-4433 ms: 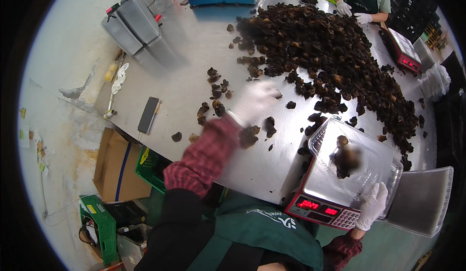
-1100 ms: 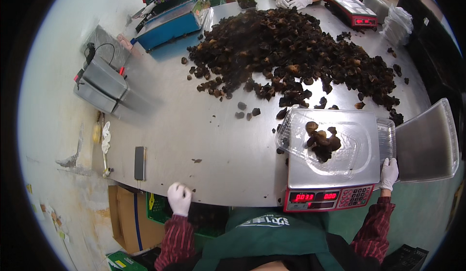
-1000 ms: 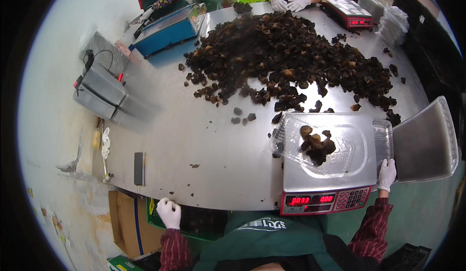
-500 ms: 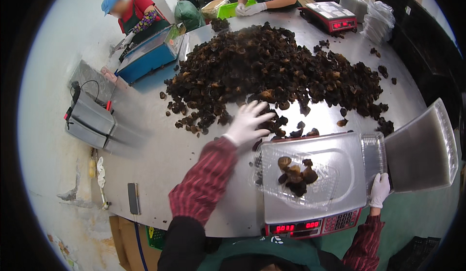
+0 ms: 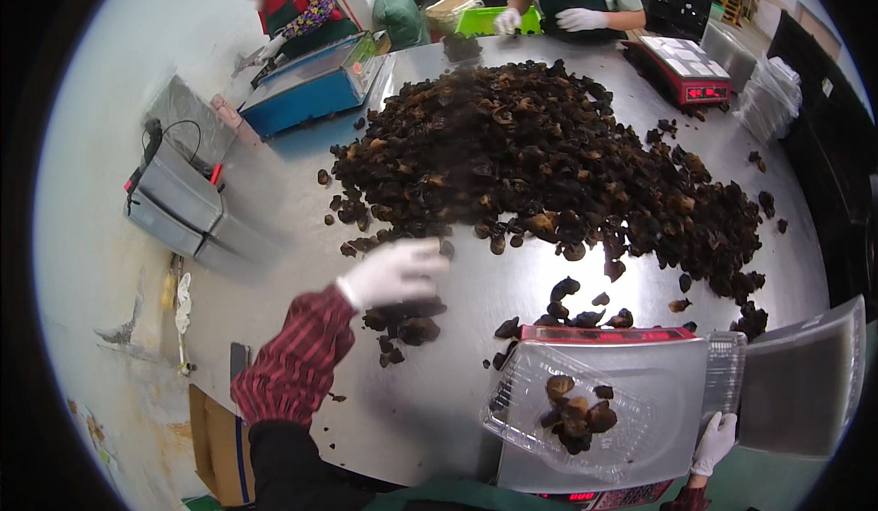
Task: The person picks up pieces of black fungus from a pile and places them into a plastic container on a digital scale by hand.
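Mushrooms (image 5: 549, 172) heaped on far worktop (image 5: 274, 227); a few lie in clear tray (image 5: 572, 415) on scale (image 5: 640, 392). Left hand (image 5: 393, 273) half-curled over loose pieces (image 5: 402, 323), gathering. Right hand (image 5: 715, 442) grips tray's right edge. Next: close fingers, carry right.

The grey metal surface (image 5: 302, 209) carries a big heap of dark brown dried mushrooms (image 5: 549, 163), a grey weighing scale (image 5: 668, 392), a blue scale (image 5: 311, 86) and a red scale (image 5: 681, 67).
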`<act>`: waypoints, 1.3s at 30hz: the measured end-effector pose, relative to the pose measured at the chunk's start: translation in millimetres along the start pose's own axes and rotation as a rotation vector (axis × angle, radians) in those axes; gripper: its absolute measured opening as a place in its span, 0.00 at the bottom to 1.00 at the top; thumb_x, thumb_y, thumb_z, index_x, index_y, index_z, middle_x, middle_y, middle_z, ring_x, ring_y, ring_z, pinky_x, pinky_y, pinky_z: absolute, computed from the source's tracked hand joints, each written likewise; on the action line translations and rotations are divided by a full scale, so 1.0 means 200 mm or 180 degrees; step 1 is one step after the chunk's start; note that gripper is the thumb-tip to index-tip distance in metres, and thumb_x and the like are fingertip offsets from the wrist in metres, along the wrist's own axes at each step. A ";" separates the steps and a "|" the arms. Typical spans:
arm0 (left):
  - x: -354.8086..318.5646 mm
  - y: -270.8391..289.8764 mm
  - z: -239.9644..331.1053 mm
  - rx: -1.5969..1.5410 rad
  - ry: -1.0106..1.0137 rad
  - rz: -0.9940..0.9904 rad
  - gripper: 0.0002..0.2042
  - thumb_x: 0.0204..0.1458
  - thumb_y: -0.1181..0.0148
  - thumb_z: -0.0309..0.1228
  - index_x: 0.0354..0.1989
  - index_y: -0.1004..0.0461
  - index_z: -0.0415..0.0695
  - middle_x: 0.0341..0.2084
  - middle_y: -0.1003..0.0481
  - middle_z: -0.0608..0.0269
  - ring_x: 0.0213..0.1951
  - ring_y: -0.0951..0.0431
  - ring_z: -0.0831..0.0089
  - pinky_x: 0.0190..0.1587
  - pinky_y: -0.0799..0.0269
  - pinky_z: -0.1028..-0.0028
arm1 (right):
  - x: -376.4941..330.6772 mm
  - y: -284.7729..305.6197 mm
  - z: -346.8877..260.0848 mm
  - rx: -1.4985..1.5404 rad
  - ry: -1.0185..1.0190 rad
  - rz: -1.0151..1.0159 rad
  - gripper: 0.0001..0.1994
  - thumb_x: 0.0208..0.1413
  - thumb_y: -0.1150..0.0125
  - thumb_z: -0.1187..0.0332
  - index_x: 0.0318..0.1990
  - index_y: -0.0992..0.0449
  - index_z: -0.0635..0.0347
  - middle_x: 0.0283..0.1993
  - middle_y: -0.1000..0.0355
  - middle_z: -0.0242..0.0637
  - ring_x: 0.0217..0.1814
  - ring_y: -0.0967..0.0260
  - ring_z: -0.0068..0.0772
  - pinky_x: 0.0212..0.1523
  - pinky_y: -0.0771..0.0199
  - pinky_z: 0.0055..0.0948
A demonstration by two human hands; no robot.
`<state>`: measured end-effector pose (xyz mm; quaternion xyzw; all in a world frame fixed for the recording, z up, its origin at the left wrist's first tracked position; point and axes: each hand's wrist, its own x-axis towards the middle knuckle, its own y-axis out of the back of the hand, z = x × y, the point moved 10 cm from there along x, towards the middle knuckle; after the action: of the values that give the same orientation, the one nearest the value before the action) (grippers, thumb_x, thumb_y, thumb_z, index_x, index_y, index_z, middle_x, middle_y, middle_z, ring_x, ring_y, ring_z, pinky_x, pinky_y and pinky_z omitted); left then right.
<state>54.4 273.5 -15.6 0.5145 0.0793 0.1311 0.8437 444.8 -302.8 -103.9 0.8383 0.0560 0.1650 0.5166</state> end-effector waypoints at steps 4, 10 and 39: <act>0.35 0.45 -0.44 0.0544 0.0208 0.1480 0.21 0.47 0.34 0.37 0.52 0.24 0.49 0.55 0.30 0.49 0.59 0.32 0.54 0.61 0.36 0.62 | 0.02 0.00 0.03 0.0063 -0.0104 -0.0009 0.13 0.61 0.45 0.67 0.28 0.38 0.63 0.22 0.42 0.38 0.24 0.45 0.33 0.29 0.39 0.35; 0.59 0.38 -1.06 0.0971 0.1926 0.1405 0.33 0.45 0.40 0.59 0.63 0.35 0.70 0.67 0.44 0.49 0.67 0.46 0.48 0.67 0.48 0.54 | 0.02 -0.02 0.01 0.0011 -0.0175 -0.0138 0.13 0.61 0.45 0.67 0.28 0.38 0.62 0.21 0.46 0.35 0.23 0.48 0.30 0.28 0.40 0.33; 0.58 -0.18 -0.55 0.0842 0.1183 0.0033 0.35 0.50 0.47 0.62 0.68 0.45 0.73 0.70 0.50 0.49 0.70 0.55 0.44 0.66 0.65 0.35 | 0.02 0.01 -0.06 -0.0127 0.0153 0.0090 0.13 0.60 0.44 0.67 0.28 0.37 0.64 0.22 0.41 0.40 0.23 0.44 0.37 0.30 0.37 0.37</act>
<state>140.4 386.8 -98.0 0.5881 0.2472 0.2163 0.7391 444.7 -293.6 -96.2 0.8243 0.0532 0.1935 0.5294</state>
